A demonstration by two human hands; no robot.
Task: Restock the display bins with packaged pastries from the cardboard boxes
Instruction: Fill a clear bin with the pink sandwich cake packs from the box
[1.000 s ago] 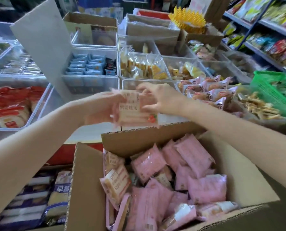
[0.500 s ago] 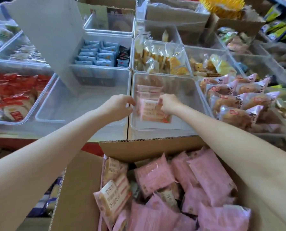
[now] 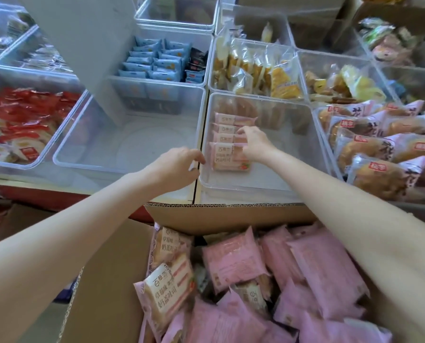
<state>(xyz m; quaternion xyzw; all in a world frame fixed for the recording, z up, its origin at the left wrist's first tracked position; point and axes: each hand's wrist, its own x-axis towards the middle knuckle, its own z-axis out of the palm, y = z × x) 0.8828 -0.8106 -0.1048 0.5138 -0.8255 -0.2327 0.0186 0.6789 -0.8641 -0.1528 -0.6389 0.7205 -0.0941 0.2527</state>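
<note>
I see the clear bin straight ahead, and I place everything from it. Inside it, against its left wall, a row of pink packs stands on edge, the nearest one facing me. My right hand is down in the bin on that row, fingers curled over the pack tops and touching them; I cannot tell whether they truly grasp one. My left hand sits at the bin's near left corner, fingers bent and holding nothing that I can see, fingertips at the rim. Nearer to me than the bin lies the open box, heaped with loose pink packs. Left of the bin is another clear tub; right of it, a tub of purple-wrapped buns
</note>
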